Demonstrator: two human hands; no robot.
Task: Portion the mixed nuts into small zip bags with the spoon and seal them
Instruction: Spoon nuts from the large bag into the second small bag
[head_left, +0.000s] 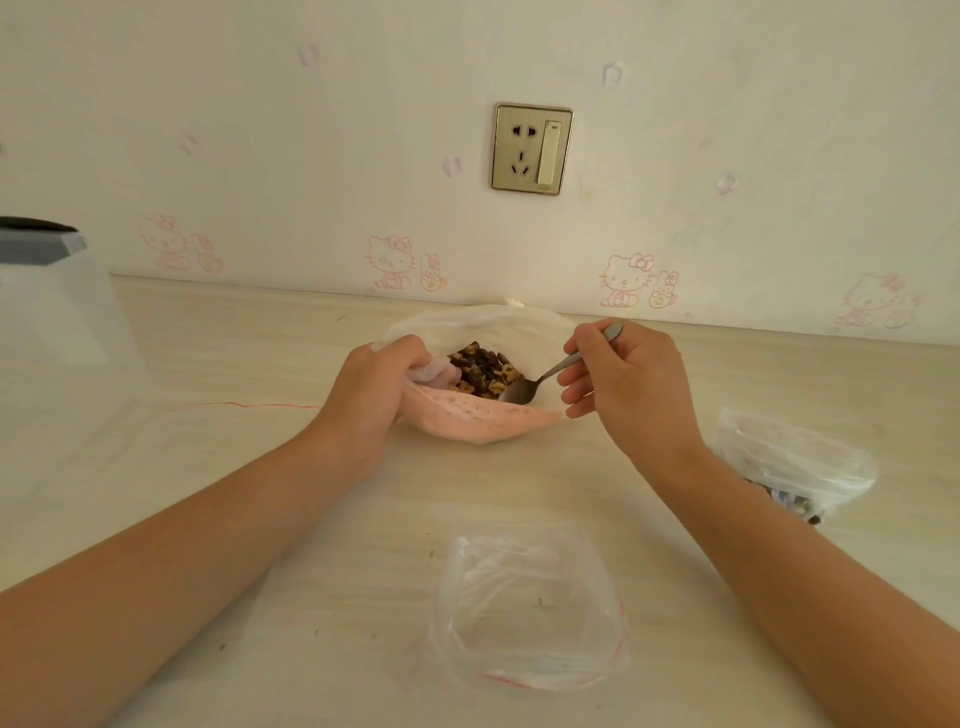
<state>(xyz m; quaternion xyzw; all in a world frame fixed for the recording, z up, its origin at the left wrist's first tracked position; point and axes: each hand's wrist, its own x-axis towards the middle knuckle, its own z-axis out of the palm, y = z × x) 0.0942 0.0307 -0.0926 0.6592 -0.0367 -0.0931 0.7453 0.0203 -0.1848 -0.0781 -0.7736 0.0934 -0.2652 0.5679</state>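
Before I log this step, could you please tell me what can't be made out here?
Head view:
Spoon: whether its bowl holds nuts, too small and dark.
Left hand: fingertips hidden in the nut bag rim it grips.
Bag at right: contents blurred behind plastic.
Box: cut off by the left edge.
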